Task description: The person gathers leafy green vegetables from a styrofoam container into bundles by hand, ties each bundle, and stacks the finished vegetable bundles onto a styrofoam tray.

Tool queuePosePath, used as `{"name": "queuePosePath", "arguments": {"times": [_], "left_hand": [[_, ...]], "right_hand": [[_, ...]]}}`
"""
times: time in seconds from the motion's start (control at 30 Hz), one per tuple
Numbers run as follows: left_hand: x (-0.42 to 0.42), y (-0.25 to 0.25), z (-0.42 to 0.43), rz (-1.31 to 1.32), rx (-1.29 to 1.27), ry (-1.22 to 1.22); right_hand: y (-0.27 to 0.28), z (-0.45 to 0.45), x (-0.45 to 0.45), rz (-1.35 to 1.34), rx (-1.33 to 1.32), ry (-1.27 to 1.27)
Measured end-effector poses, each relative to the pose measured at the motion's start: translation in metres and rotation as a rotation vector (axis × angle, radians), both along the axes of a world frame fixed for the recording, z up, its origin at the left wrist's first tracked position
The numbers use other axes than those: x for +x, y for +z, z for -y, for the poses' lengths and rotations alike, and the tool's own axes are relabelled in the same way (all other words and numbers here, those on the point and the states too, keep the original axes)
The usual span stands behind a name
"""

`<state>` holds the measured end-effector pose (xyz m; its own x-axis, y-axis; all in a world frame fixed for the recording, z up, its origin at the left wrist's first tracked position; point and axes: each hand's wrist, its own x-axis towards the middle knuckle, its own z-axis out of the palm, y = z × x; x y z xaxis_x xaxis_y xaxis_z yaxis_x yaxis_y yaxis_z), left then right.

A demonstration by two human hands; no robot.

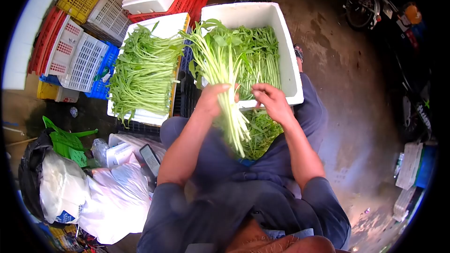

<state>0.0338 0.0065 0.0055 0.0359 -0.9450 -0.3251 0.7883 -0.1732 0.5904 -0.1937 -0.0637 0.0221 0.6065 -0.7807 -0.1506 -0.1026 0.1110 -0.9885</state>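
My left hand (214, 99) is closed around a bunch of long-stemmed leafy greens (227, 82), held upright with leaves at the top and pale cut stems hanging below. To its right, my right hand (272, 101) hovers just apart from the bunch over the front rim of a white foam box (291, 56). Its fingers are curled together; whether they pinch something small cannot be made out. Inside that box lie more greens (262, 56). Below the hands, between the knees, sits another heap of greens (262, 133).
On the left, a white foam lid (161, 21) carries a layer of greens (143, 70). Stacked plastic crates (84, 63) stand farther left. Plastic bags (117, 197), a green plastic piece (68, 140) and a dark-screened device (150, 159) lie at lower left. Motorbikes (363, 4) are at right.
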Motion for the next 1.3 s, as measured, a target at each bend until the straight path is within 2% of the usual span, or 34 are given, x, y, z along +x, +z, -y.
{"name": "queuePosePath", "arguments": {"times": [0.2, 0.3, 0.33, 0.43, 0.47, 0.57, 0.67, 0.77, 0.8, 0.87, 0.97, 1.07, 1.17, 1.3], "left_hand": [[-0.003, 0.002, -0.007, -0.073, -0.058, -0.021], [-0.003, 0.004, -0.007, -0.1, -0.099, -0.017], [-0.006, 0.01, -0.008, -0.096, -0.118, -0.007], [-0.006, 0.009, -0.006, -0.108, -0.192, -0.058], [-0.004, 0.008, -0.006, -0.117, -0.221, -0.085], [-0.005, 0.011, -0.008, -0.103, -0.191, -0.073], [-0.001, 0.009, -0.009, -0.166, -0.171, -0.098], [-0.001, 0.007, -0.006, -0.159, -0.167, -0.068], [-0.002, 0.01, -0.007, -0.159, -0.165, -0.059], [-0.005, 0.015, -0.009, -0.16, -0.156, -0.038], [0.006, -0.006, -0.009, -0.25, -0.254, -0.165], [0.004, 0.008, -0.01, -0.335, -0.36, -0.097], [0.011, 0.006, -0.009, -0.393, -0.458, -0.113], [0.012, 0.012, -0.011, -0.404, -0.468, -0.097]], "right_hand": [[-0.007, 0.017, 0.068, 0.226, 0.206, -0.155], [-0.003, 0.015, 0.078, 0.235, 0.109, -0.162], [0.005, 0.009, 0.084, 0.19, 0.081, -0.234], [0.01, 0.011, 0.08, 0.14, 0.113, 0.013], [0.007, 0.012, 0.079, 0.133, 0.07, 0.019], [-0.003, 0.017, 0.073, -0.053, -0.172, -0.048], [-0.017, 0.016, 0.073, -0.029, -0.184, -0.113], [0.0, 0.023, 0.073, 0.135, 0.067, -0.289], [-0.01, 0.037, 0.069, 0.129, 0.049, -0.222], [0.015, 0.049, 0.066, 0.115, 0.0, -0.172], [0.018, 0.065, 0.067, 0.189, -0.085, -0.135], [0.029, 0.07, 0.074, 0.236, -0.19, -0.065], [0.018, 0.061, 0.083, 0.364, -0.051, -0.122], [0.003, 0.032, 0.092, 0.229, 0.04, -0.092]]}}
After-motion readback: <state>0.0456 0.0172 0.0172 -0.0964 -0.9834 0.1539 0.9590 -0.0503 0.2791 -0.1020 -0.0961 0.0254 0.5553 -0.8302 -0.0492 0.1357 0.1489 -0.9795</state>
